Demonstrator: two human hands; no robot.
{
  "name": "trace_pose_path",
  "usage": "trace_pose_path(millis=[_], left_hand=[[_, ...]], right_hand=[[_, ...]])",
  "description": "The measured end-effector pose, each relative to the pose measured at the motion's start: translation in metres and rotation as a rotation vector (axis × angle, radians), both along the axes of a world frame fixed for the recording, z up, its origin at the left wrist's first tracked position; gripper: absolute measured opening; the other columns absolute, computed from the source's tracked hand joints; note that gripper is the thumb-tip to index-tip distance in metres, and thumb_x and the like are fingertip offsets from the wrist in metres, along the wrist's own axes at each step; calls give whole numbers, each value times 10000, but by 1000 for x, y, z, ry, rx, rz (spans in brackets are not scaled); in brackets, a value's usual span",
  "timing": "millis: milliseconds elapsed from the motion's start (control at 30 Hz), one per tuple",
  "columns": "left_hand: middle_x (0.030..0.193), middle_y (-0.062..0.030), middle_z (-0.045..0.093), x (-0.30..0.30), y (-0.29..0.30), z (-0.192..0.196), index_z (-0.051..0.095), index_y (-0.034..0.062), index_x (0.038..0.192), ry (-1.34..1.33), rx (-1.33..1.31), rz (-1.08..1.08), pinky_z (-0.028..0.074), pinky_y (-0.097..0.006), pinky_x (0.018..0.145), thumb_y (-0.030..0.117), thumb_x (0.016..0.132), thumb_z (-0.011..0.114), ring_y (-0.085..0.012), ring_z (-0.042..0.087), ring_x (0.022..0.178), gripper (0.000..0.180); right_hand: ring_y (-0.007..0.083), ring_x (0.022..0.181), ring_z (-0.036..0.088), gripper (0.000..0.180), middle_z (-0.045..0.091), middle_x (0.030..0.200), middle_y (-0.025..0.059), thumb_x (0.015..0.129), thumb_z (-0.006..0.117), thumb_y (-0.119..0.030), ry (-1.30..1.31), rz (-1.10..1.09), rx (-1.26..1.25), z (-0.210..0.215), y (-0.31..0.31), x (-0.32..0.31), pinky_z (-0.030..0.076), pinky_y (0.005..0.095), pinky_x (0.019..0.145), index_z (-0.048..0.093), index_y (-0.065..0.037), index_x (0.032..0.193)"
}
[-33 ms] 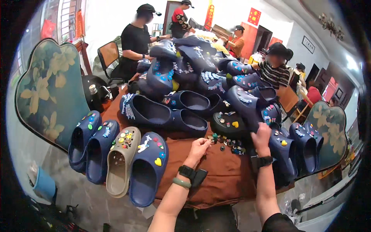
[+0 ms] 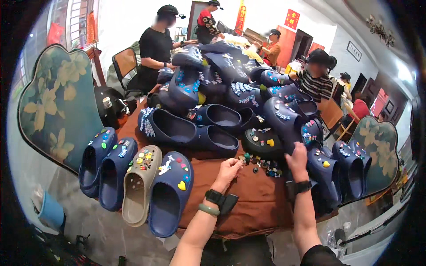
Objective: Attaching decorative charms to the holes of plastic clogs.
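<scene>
My left hand [image 2: 229, 169] hovers over the brown cloth [image 2: 248, 199] with its fingers curled together, right beside a heap of small coloured shoe charms [image 2: 262, 163]. Whether a charm sits between the fingers is too small to tell. My right hand [image 2: 297, 156] grips the back of a navy clog [image 2: 284, 126] that carries several charms. A black dish-like piece with a yellow heart charm [image 2: 265, 142] lies between the two hands. Both wrists wear dark bands.
Three navy clogs and a beige one [image 2: 140, 184] line the table's left front edge, and more navy clogs [image 2: 350, 170] hang at the right. A tall heap of navy clogs [image 2: 213, 75] fills the middle. Several people work beyond it. Floral cushions [image 2: 53, 106] flank the table.
</scene>
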State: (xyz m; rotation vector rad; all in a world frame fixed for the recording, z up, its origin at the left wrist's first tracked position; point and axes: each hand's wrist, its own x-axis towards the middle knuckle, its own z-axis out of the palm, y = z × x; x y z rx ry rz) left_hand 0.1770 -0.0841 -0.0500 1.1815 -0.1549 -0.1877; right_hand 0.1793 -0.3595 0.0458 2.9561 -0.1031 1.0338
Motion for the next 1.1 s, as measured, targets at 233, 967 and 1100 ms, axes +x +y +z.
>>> trace_pose_path(millis=[233, 967, 1100], left_hand=[[820, 24, 629, -6, -6, 17, 637, 56, 955, -46, 18, -37, 435, -196, 588, 268, 911, 616, -51, 562, 704, 217], [1004, -61, 585, -18, 10, 48, 527, 18, 1141, 116, -203, 43, 474, -277, 775, 290, 786, 688, -143, 576, 878, 475], [1012, -82, 612, -18, 3, 42, 551, -10, 1141, 112, -5, -98, 474, -281, 797, 337, 786, 691, -141, 582, 897, 515]], right_hand=[[408, 967, 566, 543, 564, 1085, 240, 697, 712, -145, -36, 115, 193, -40, 32, -31, 492, 441, 790, 493, 15, 1167], [299, 1026, 509, 275, 549, 1038, 173, 844, 645, -175, -277, 554, 589, -17, 97, -39, 413, 370, 897, 569, -2, 1043], [280, 1187, 442, 628, 463, 1276, 188, 829, 678, -328, 158, 594, 1150, -77, 93, 8, 340, 359, 1019, 432, 13, 1295]])
